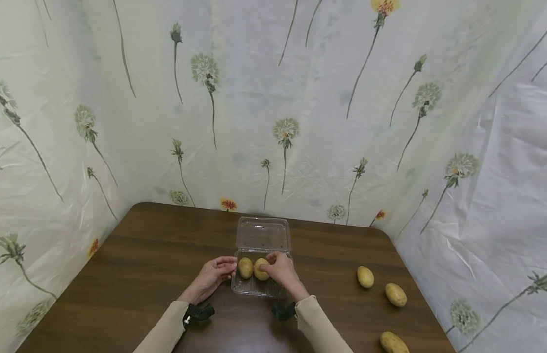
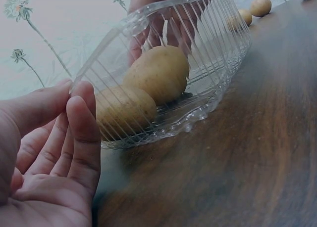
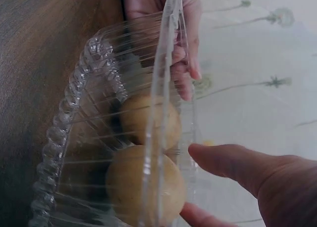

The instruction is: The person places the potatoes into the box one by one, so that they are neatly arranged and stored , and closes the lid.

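Observation:
A clear plastic clamshell box (image 1: 255, 292) stands on the table, its lid (image 1: 263, 235) folded back. Two yellow potatoes lie side by side in its base, a left potato (image 1: 245, 268) and a right potato (image 1: 261, 271). My left hand (image 1: 213, 277) pinches the box's left rim between thumb and fingertips, palm facing up in the left wrist view. Over the box's right side is my right hand (image 1: 282, 269), fingers at the right potato. In the right wrist view its thumb (image 3: 218, 160) stands just off this potato (image 3: 143, 187), spread away from the fingers.
Three more potatoes lie at the right of the brown wooden table (image 1: 167, 245): an upper one (image 1: 365, 277), one beside it (image 1: 395, 294) and one near the front (image 1: 393, 342). A flowered curtain (image 1: 255, 122) hangs around the table's back and sides.

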Demonstrator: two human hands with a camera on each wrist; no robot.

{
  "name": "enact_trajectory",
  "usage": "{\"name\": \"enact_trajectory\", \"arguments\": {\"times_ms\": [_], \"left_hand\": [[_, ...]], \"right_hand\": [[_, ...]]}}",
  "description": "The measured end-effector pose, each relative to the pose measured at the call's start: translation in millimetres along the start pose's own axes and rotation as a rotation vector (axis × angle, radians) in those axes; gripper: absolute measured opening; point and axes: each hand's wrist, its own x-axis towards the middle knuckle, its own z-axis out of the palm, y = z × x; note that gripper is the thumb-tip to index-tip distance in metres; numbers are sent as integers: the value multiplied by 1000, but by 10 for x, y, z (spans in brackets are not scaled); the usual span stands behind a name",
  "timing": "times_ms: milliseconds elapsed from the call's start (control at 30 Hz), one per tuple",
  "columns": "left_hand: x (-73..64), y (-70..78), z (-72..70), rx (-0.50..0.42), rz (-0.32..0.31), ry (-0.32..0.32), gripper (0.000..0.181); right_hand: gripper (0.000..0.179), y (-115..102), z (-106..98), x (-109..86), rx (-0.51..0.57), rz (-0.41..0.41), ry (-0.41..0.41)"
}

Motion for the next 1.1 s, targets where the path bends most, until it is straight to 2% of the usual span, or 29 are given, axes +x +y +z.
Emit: {"name": "enact_trajectory", "arguments": {"times_ms": [433,667,933,1100], "left_hand": [[5,-4,-8,14,-3,10,37],[-4,-17,-9,17,3,3,27],[-1,-9,16,21,-21,49,29],[6,-8,20,24,-18,49,29]], "right_hand": [[50,-45,-48,-38,-8,-110,-67],[51,-68,-94,-71,16,-115,-58],[48,-90,-133,-89,28,-126,-42],[47,-99,-161,-103,33,-126,-45]]}}
